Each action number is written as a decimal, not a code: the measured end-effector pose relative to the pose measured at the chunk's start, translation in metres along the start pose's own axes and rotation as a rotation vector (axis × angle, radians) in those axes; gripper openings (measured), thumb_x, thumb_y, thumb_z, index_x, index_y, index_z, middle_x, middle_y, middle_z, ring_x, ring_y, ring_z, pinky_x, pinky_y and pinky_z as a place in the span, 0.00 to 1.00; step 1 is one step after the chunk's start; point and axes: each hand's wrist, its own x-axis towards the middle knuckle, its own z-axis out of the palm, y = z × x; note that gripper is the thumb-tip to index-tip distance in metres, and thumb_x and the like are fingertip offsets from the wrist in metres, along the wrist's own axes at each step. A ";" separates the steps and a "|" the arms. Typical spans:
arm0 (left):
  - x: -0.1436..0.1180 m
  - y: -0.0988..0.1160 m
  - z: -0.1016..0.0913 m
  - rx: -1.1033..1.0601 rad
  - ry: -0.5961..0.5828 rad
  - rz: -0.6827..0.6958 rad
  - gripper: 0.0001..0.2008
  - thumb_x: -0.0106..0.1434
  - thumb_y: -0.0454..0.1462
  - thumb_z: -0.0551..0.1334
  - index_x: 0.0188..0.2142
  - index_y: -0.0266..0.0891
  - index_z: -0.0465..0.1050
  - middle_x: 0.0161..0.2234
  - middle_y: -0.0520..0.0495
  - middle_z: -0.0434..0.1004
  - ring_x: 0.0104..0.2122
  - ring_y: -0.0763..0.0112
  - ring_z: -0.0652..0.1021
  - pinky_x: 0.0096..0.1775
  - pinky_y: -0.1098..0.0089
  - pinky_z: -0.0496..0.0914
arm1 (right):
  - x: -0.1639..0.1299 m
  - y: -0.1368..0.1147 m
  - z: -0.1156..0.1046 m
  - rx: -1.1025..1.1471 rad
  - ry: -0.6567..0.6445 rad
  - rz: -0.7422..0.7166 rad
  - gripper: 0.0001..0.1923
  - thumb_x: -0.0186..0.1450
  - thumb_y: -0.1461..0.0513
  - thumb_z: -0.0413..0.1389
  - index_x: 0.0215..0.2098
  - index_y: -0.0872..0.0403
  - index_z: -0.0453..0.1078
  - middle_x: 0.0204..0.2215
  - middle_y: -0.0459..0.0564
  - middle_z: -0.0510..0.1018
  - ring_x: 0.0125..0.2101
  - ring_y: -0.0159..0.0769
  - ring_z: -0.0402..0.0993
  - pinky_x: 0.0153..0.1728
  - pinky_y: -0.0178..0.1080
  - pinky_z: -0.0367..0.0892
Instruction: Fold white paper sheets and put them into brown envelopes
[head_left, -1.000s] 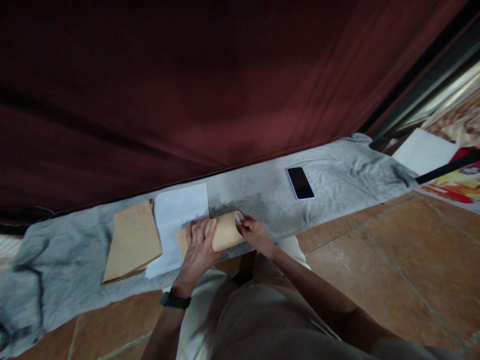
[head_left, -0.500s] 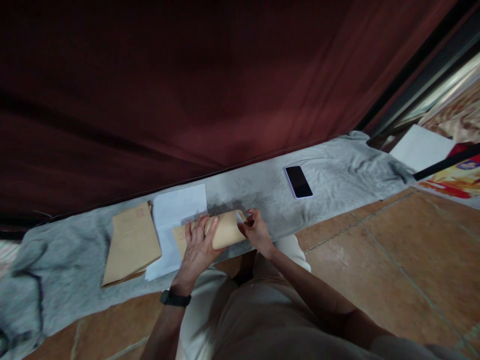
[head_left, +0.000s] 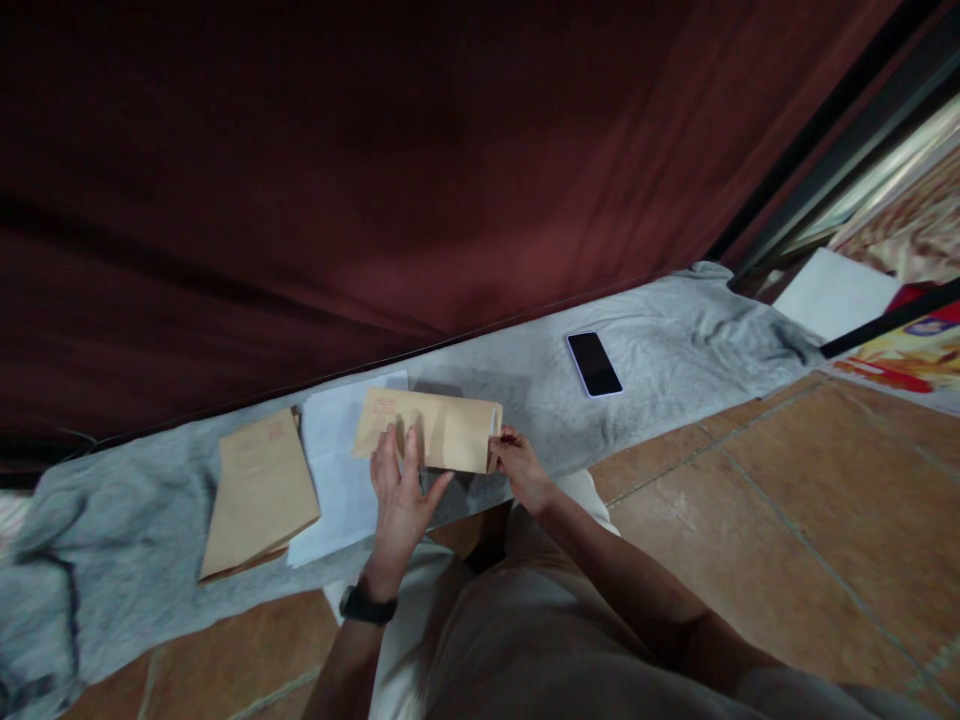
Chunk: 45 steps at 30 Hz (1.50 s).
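Note:
A brown paper envelope (head_left: 459, 432) with small red print at its left end is held by its right end in my right hand (head_left: 520, 466), thumb and fingers pinched on the edge. A strip of white shows at that end. My left hand (head_left: 402, 500) has its fingers spread at the envelope's near side; whether the fingertips touch it I cannot tell. White paper sheets (head_left: 330, 490) lie partly under the envelope's left end. Farther left rests a stack of brown envelopes (head_left: 262, 490), the top one also with red print.
A grey cloth (head_left: 517, 365) covers the long narrow surface. On it, to the right, lies a phone (head_left: 595, 364) with a dark screen. A dark red curtain (head_left: 420, 200) hangs behind. White and colourful printed items (head_left: 840, 293) are at the far right, above the tiled floor (head_left: 750, 500).
The envelope was bulging with its right end gaping; now it looks flat and sits slightly farther from me. My left hand has come off its top, fingers spread.

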 end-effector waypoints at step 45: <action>0.001 0.012 0.047 0.153 -0.189 -0.169 0.27 0.67 0.36 0.59 0.65 0.35 0.64 0.61 0.33 0.69 0.56 0.51 0.74 0.55 0.55 0.72 | 0.024 -0.016 -0.039 -1.512 -0.397 -0.881 0.22 0.73 0.63 0.52 0.64 0.50 0.66 0.65 0.57 0.67 0.64 0.46 0.63 0.63 0.51 0.63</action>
